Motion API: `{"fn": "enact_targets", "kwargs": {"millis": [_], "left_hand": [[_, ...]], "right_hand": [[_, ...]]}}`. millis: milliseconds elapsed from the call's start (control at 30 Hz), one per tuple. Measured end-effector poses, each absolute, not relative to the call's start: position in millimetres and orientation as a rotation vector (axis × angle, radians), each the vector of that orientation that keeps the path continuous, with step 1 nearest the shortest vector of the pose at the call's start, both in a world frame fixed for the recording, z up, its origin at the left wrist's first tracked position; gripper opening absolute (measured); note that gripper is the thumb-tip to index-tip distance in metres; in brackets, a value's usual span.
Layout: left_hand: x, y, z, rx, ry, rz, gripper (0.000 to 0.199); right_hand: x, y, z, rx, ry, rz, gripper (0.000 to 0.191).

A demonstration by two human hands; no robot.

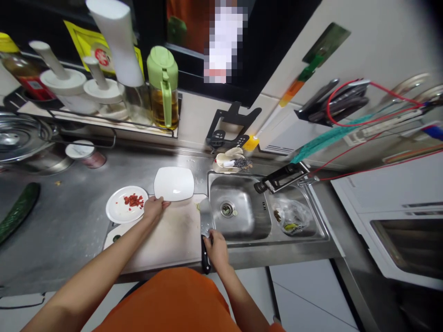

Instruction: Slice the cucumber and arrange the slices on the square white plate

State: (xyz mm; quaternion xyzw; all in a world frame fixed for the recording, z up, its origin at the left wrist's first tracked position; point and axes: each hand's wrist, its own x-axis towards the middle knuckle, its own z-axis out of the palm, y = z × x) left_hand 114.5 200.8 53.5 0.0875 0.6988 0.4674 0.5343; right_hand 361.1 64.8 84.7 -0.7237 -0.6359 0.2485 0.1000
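My left hand [155, 208] pinches the near edge of a white square plate [174, 183] at the back of the cutting board [166, 235]. The plate looks bare. To its left is a round white plate [116, 213] with chopped red pieces [134, 201]. My right hand [218, 249] is closed on a kitchen knife [206, 216] where the blade meets the black handle. The knife lies along the board's right edge, blade pointing away from me. A small green vegetable end [116, 238] rests on the board's left corner.
Right of the board is a steel sink [238, 226], with a plastic bag of scraps [292, 216] in its second basin. A cucumber [20, 210] and a lidded pot [31, 143] stand left. An oil jug [164, 87] and seasoning jars fill the rack above.
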Motion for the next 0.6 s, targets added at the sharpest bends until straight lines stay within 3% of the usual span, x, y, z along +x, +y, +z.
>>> {"fn": "enact_targets", "kwargs": {"millis": [600], "left_hand": [[116, 222, 53, 0.399, 1.828, 0.927, 0.010]], "right_hand": [[346, 59, 79, -2.236, -1.955, 0.808, 0.040]]}}
